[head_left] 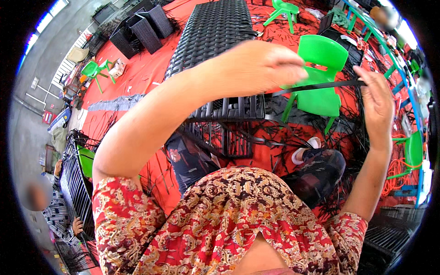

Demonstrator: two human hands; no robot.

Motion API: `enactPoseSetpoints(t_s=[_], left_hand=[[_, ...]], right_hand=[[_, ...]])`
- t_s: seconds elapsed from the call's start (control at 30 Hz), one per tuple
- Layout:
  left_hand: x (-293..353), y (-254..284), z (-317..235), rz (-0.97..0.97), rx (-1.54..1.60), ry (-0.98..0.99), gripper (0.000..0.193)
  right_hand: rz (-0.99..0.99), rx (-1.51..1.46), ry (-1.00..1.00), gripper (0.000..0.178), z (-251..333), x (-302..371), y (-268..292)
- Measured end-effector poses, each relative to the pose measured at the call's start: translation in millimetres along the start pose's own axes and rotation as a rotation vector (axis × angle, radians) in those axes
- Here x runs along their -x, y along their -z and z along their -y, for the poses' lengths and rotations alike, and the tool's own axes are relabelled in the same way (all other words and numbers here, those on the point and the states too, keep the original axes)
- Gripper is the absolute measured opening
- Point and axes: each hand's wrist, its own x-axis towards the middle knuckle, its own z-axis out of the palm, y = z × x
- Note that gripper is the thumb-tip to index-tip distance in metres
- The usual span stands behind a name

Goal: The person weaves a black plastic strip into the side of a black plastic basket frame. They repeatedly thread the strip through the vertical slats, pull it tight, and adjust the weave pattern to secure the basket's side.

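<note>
My left hand (263, 68) is raised over the near end of a black woven furniture piece (213, 36). Its fingers are blurred by motion, and I cannot tell whether they grip anything. Out to the right, my right hand (378, 103) is closed on one end of a flat black plastic strip (327, 85). The strip stretches leftward in front of a green chair, passes just below my left fingers and reaches the woven piece's near corner. Below that corner an open black frame (229, 140) shows between my legs, with more loose strips beside it.
The green plastic chair (321, 75) stands close behind the strip. Black strip scraps (279, 160) litter the red floor covering (151, 75). Dark woven pieces (146, 32) stand at the far left. At the left edge another person's hand (77, 225) touches a black frame (75, 183).
</note>
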Motion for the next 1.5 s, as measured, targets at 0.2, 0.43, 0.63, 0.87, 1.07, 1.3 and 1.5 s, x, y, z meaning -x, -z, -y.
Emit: enactPoseSetpoints(t_s=[0.2,0.43,0.63,0.87,1.07,1.3,1.5], left_hand=[[-35,-34,24,0.305,0.341,0.047,0.027],[-26,-34,33,0.22,0.66,0.073,0.022],[-31,-35,35,0.263,0.643,0.085,0.023],[-36,-46,48,-0.075,-0.009,-0.241,0.036],[13,-67,-43,-0.219,0.86,-0.155,0.071],[18,-136,-2,-0.293,1.599,-0.109,0.023],[30,-135,9,-0.043,1.987,-0.163,0.029]], right_hand=[[-0.023,0.642,-0.152,0.035,-84,50,80],[-0.512,-0.331,-1.443,0.021,-187,282,87],[-1.393,-1.45,-1.125,0.024,-218,435,62],[-0.971,-0.552,-0.821,0.014,-209,278,133],[0.043,0.266,0.322,0.018,57,37,44],[0.169,0.208,0.026,0.007,28,107,-17],[0.196,0.28,-0.138,0.009,13,145,-18]])
